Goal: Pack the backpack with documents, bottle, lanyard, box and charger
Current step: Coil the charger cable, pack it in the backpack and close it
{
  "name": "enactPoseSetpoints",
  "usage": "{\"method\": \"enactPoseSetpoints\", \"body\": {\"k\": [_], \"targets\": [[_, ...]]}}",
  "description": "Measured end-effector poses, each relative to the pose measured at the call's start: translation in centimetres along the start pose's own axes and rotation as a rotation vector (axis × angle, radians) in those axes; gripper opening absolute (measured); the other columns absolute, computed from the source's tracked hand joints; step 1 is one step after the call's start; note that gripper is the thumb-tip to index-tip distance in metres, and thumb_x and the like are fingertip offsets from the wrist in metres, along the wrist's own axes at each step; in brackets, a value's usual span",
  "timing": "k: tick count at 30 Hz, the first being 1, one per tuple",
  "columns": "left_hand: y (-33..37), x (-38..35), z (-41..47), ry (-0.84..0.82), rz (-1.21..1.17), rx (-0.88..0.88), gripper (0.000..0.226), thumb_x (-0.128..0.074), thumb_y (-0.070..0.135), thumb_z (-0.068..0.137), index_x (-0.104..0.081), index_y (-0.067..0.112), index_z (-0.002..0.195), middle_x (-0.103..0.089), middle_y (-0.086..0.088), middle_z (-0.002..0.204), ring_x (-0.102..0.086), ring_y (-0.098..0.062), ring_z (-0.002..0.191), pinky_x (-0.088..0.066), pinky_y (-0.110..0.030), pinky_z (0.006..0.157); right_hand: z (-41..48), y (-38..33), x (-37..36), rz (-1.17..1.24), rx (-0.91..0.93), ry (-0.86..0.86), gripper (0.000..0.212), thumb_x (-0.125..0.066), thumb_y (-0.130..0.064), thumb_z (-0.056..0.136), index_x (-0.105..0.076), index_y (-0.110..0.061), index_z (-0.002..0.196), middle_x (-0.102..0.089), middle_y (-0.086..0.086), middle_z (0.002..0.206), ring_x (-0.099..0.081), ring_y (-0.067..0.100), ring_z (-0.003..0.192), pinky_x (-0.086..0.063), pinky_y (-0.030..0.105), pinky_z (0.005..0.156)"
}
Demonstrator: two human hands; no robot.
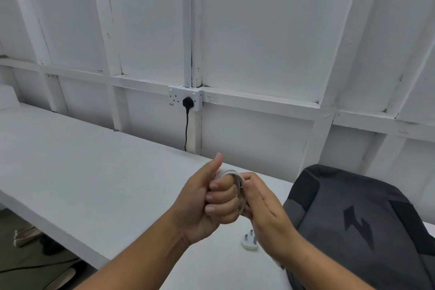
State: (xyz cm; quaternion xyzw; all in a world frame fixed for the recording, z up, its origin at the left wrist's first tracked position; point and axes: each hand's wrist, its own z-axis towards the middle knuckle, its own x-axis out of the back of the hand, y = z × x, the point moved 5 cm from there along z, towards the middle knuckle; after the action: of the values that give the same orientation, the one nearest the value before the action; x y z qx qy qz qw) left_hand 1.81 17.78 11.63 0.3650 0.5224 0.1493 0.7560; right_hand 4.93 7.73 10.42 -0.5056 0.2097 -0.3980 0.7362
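The left hand (211, 200), left of the dark grey fabric backpack (353, 219), is clenching with thin white charger cable (231, 173) looped round its fingers (222, 192), the right hand (266, 214) is pinching that cable, and the white three-pin plug (249, 242) lying beside the backpack could snag, tugging the coil loose.

The charger cable (238, 180) is white, as is the charger plug (249, 244), the desk (94, 172) is a flat off-white, the backpack (334, 231) is mid grey with charcoal panels and a black jagged mark, and the white wall socket (174, 97) carries a black plug (188, 102) with a black cord (187, 129) against white-painted boards (259, 30).
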Motion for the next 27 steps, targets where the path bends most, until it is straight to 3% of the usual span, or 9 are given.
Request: {"method": "enactPoseSetpoints", "body": {"k": [3,8,12,16,17,19,22,24,27], "targets": [[1.3,-0.7,1.0,0.118,-0.078,-0.156,0.053,-0.039,0.051,0.102,-0.043,0.018,0.06,-0.029,0.006,0.047,-0.025,-0.009,0.04,-0.03,-0.022,0.044,-0.5,1.1,-0.9,0.095,-0.083,0.114,0.042,-0.039,-0.048,0.1,-0.055,-0.012,0.084,-0.046,0.007,0.067,-0.036,0.02,0.062,-0.036,0.034,0.06],[2.2,-0.7,2.2,0.281,0.075,-0.282,0.056,-0.024,0.056,0.103,-0.047,0.015,0.073,-0.031,0.001,0.063,-0.036,-0.013,0.052,-0.034,-0.025,0.055,-1.6,2.4,-2.2,-0.114,-0.202,0.127,0.037,-0.037,-0.032,0.108,-0.054,-0.012,0.082,-0.057,-0.003,0.065,-0.04,0.012,0.056,-0.034,0.029,0.056],[1.4,0.5,2.3,0.35,0.321,-0.273,0.057,-0.024,0.058,0.1,-0.048,0.012,0.076,-0.037,-0.002,0.064,-0.04,-0.016,0.058,-0.039,-0.025,0.059,-2.1,1.7,-1.9,-0.538,-0.306,0.032,0.032,-0.037,-0.033,0.107,-0.05,-0.027,0.079,-0.058,-0.002,0.069,-0.045,0.008,0.056,-0.034,0.023,0.052],[-0.5,2.4,1.8,0.454,0.934,-0.093,0.059,-0.021,0.065,0.093,-0.05,0.017,0.077,-0.05,0.004,0.063,-0.049,-0.013,0.062,-0.044,-0.027,0.067,-1.7,-0.4,-1.7,-1.258,-0.153,-0.236,0.011,-0.046,-0.018,0.104,-0.056,-0.019,0.102,-0.064,0.007,0.101,-0.049,0.028,0.077,-0.034,0.034,0.063],[-1.3,2.9,1.6,0.447,0.978,-0.035,0.06,-0.019,0.066,0.095,-0.051,0.018,0.076,-0.052,0.006,0.063,-0.049,-0.012,0.063,-0.044,-0.026,0.066,-1.5,-1.2,-2.0,-1.375,-0.049,-0.294,0.005,-0.056,-0.017,0.099,-0.059,-0.018,0.096,-0.067,0.008,0.097,-0.053,0.03,0.073,-0.034,0.034,0.063],[-2.5,3.0,1.1,0.427,0.998,0.044,0.062,-0.018,0.063,0.1,-0.054,0.024,0.068,-0.052,0.012,0.061,-0.048,-0.006,0.058,-0.041,-0.023,0.063,-1.4,-1.4,-1.6,-1.546,0.134,-0.306,0.016,-0.083,-0.025,0.077,-0.067,-0.022,0.073,-0.065,0.001,0.07,-0.054,0.023,0.053,-0.03,0.033,0.055],[-2.9,3.2,0.4,0.484,0.884,0.11,0.07,-0.018,0.062,0.1,-0.065,0.03,0.06,-0.062,0.013,0.06,-0.059,0.0,0.06,-0.046,-0.021,0.069,-2.4,-1.5,-0.9,-1.5,0.387,-0.252,0.015,-0.082,-0.031,0.078,-0.069,-0.028,0.075,-0.056,-0.004,0.069,-0.036,0.018,0.057,-0.027,0.032,0.055],[-3.0,3.2,0.1,0.461,0.77,0.134,0.071,-0.017,0.066,0.098,-0.065,0.022,0.069,-0.062,0.006,0.063,-0.058,-0.009,0.063,-0.046,-0.025,0.072,-3.1,-1.6,-0.4,-1.412,0.523,-0.224,0.007,-0.075,-0.027,0.087,-0.069,-0.027,0.084,-0.058,-0.002,0.085,-0.045,0.019,0.07,-0.037,0.033,0.059],[-3.6,2.8,-0.3,0.424,0.551,0.16,0.071,-0.02,0.063,0.1,-0.062,0.017,0.068,-0.053,0.003,0.06,-0.05,-0.011,0.057,-0.042,-0.026,0.064,-3.0,-1.5,0.9,-1.133,0.539,-0.172,0.006,-0.073,-0.025,0.09,-0.068,-0.026,0.088,-0.058,-0.001,0.123,-0.056,0.02,0.113,-0.049,0.033,0.088]]}}
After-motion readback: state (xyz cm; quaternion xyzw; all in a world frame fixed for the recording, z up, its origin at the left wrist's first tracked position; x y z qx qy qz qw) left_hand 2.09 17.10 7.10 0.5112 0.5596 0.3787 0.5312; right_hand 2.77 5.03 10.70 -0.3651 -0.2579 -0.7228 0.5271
